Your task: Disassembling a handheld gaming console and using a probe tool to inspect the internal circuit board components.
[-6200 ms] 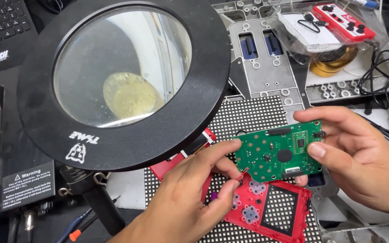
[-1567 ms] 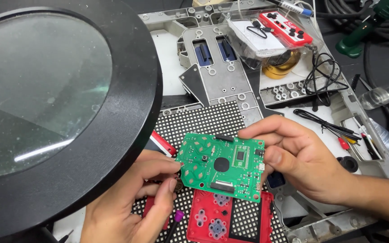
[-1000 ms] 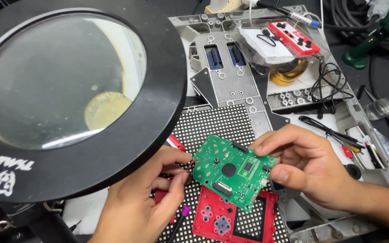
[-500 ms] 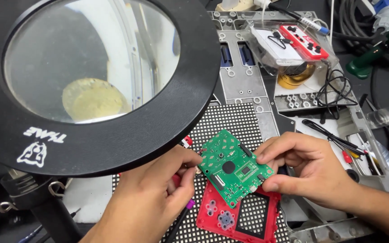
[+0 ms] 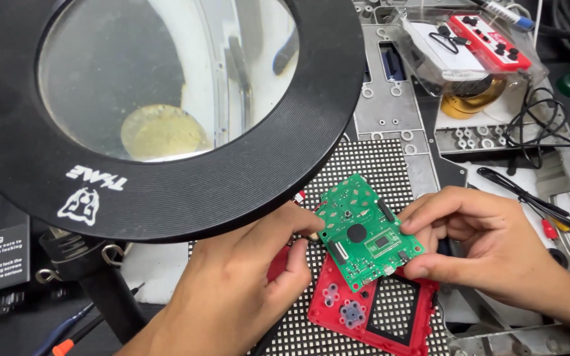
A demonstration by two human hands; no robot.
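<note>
Both the left hand (image 5: 245,283) and the right hand (image 5: 489,247) pinch the green circuit board (image 5: 366,234), the red shell (image 5: 377,310) lying at its six o'clock.

The bench (image 5: 146,270) carries a dotted mat (image 5: 377,165), with a red shell (image 5: 390,310) lying on it. Beyond the mat sit metal plates (image 5: 390,105); cables (image 5: 536,128) lie right of them.

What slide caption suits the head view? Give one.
Both hands hold a green board over a red shell.
</note>
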